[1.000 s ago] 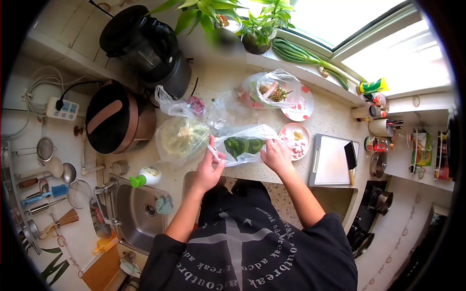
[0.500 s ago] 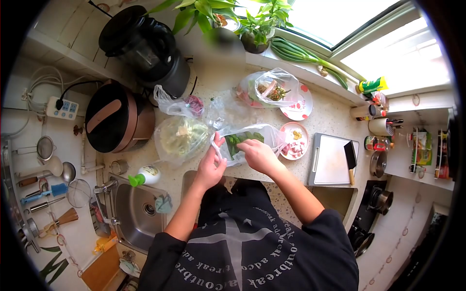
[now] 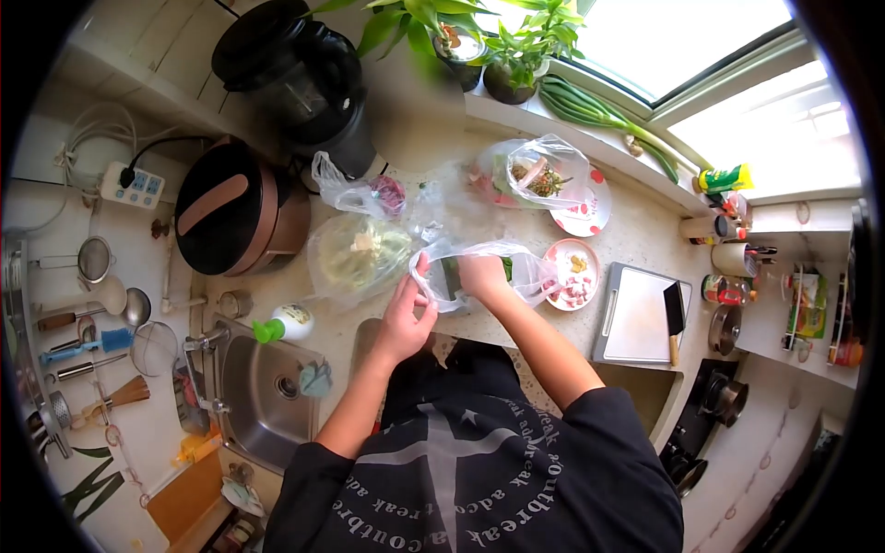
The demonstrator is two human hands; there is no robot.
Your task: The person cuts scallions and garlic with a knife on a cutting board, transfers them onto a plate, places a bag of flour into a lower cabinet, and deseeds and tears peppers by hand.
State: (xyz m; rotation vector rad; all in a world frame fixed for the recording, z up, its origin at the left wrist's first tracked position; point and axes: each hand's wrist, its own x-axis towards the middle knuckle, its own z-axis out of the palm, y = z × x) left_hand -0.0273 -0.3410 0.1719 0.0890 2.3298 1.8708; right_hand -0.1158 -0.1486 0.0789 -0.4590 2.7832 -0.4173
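Greens (image 3: 451,273), dark and leafy, inside a clear plastic bag (image 3: 527,278) lying near the front edge of the counter (image 3: 645,241) in the head view, between a bag of pale vegetables (image 3: 332,263) and a plate of diced food (image 3: 558,251). Far end of bag reaching the plate's left edge, perhaps overlapping it.

Probably light and soft, with little stiffness in leaf or film. Likely tender enough to bruise or tear under a hard squeeze, and perhaps slippery if damp; no way to tell the wetness here. Best taken in a loose bunch, from beneath or around the thick of the leaves, rather than by single tips. Thin, limp and prone to collapse, to judge by the bag's creases; better held by the rim, to keep the mouth apart.

Left hand (image 3: 407,323) pinching the rim at the bag's left end between thumb and fingers, palm turned inward, fingers pointing away toward the window side. Right hand (image 3: 484,275) reaching into the bag among the leaves, back uppermost, fingers out of sight; impossible to tell whether closed on anything. Left forearm (image 3: 355,405) slanting up and inward, right forearm (image 3: 544,346) slanting in from the other side, elbow set wide. Hands close together but apart.
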